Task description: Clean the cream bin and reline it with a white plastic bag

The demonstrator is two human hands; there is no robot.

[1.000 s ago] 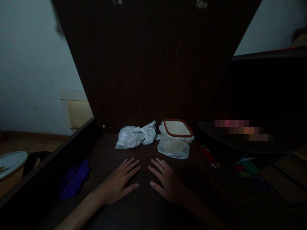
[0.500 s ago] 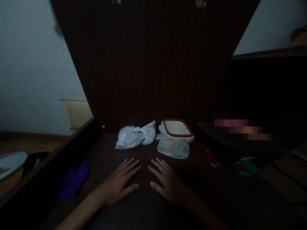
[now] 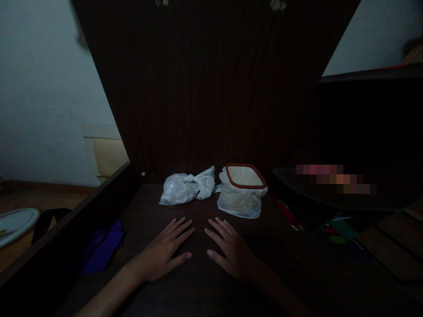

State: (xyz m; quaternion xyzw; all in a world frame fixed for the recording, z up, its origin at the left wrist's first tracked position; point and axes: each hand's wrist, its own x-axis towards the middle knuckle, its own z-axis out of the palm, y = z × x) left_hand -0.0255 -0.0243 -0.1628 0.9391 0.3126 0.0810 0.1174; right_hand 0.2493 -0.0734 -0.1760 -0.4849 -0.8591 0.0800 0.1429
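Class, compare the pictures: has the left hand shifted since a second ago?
No. The left hand lies flat at the same spot below the white bag.

Dim home room — dark wooden furniture (image 3: pixel 211 88), plastered wall (image 3: pixel 42 101).

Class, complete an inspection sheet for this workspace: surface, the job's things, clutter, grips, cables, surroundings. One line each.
Surface: dark wooden tabletop, dimly lit.
Job's things: crumpled white plastic bag beside a red-rimmed container in thin plastic, both beyond the hands.
Clutter: purple cloth left; small coloured items right, too dark to identify.
Grips: left hand and right hand flat on the surface, fingers spread, holding nothing.
Cables: nothing seen.
Surroundings: dark wood panel behind; white wall; white plate far left.
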